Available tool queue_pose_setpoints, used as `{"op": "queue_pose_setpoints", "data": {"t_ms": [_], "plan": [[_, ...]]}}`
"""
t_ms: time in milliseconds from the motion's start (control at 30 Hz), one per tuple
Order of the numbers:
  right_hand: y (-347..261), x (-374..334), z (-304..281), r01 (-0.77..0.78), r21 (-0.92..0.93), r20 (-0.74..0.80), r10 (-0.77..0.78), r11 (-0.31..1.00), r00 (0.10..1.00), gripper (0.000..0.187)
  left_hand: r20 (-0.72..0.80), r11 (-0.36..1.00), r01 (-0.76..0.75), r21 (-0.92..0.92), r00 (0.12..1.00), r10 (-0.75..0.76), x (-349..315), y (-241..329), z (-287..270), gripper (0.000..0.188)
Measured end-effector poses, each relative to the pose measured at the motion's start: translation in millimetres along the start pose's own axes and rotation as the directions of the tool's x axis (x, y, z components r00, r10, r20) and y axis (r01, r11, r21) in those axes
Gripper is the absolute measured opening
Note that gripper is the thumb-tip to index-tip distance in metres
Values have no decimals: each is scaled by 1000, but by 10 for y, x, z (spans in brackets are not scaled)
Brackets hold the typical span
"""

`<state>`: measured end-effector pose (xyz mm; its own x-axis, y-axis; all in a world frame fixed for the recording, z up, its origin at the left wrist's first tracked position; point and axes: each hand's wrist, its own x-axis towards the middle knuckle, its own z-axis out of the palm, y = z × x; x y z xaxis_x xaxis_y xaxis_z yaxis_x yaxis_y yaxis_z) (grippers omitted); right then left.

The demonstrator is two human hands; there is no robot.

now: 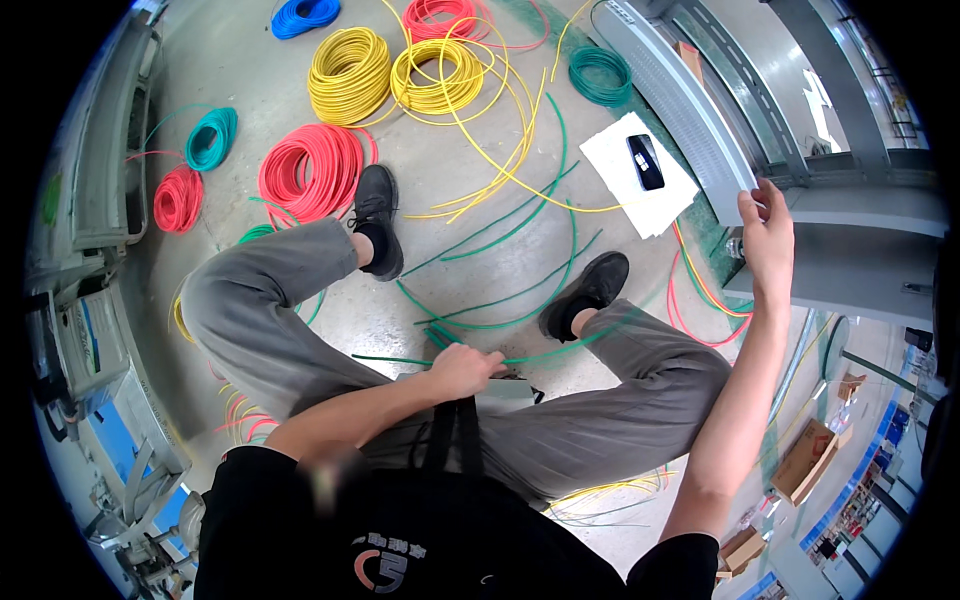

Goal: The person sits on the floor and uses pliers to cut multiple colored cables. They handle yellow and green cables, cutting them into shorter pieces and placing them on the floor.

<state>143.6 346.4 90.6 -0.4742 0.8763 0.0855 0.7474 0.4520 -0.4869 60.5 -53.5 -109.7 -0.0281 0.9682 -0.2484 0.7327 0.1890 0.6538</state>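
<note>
My left hand (pixel 466 371) is closed around a green wire (pixel 395 359) in front of my lap. The wire sticks out to the left of the fist and runs off to the right across my right leg. A short green bundle (pixel 437 337) shows just behind the fist. Out to the right, my right hand (pixel 768 245) is raised with fingers apart and slightly bent, by the end of a grey perforated metal panel (pixel 690 100). Whether its fingertips touch the panel cannot be made out. Several cut green wires lie on the floor between my black shoes (pixel 376 215).
Yellow coils (pixel 349 75), a large red coil (pixel 312 172), a teal coil (pixel 211 139) and a blue coil (pixel 304 15) lie on the floor. A phone (pixel 645 162) rests on white papers (pixel 665 208) beside the panel. Grey metal frames stand right; cardboard boxes (pixel 806 460) sit lower right.
</note>
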Motion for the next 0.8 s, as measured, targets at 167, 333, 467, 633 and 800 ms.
{"op": "queue_pose_setpoints", "data": {"t_ms": [167,333,467,633,800], "plan": [[-126,-9,-25,-38,168,79,25,985,997,44,-132,982,156,108,981,-141,147,-297,164,17],[-90,5,39,-10,287,154,-36,958,987,35,-250,971,227,74,947,-202,313,-430,111,18],[-180,-102,64,-70,267,323,-21,961,946,30,-312,984,172,-56,933,-181,300,-159,-138,17],[-97,-92,79,-104,185,417,18,977,909,28,-323,949,13,-316,939,-121,227,176,-573,15],[49,10,87,-4,192,221,-39,981,975,30,-165,963,-79,-257,986,36,18,203,-602,16]]}}
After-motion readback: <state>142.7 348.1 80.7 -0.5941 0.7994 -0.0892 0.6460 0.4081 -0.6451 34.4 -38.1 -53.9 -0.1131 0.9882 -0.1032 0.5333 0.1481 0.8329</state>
